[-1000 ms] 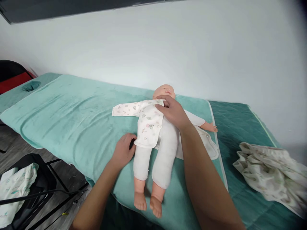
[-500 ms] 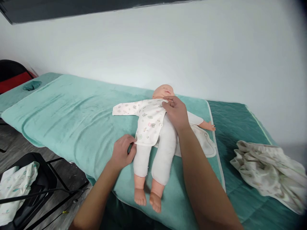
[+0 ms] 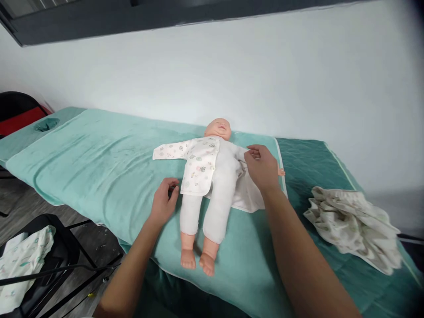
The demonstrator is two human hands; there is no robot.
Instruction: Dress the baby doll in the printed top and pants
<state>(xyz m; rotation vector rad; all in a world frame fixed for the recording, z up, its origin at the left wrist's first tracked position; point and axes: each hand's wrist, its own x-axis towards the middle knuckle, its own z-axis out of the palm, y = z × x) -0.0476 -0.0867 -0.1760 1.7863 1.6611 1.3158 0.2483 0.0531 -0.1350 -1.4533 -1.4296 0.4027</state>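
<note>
A baby doll lies on its back on a teal towel spread over a padded table. A white printed baby jacket covers the doll's left-hand side, one sleeve stretched out. The other half of the jacket lies open under the doll's far side. My right hand is closed on that open flap by the doll's arm. My left hand rests on the towel beside the doll's hip, fingers loosely curled, touching the jacket's lower hem.
A crumpled printed cloth lies on the darker teal quilt at the right. A black folding chair with a white printed cloth stands at lower left. A red-and-black chair is at far left. A white wall runs behind.
My right hand left the doll's chest and moved right to the open jacket flap. My left hand slipped slightly away from the hem. The view shifted a little.
</note>
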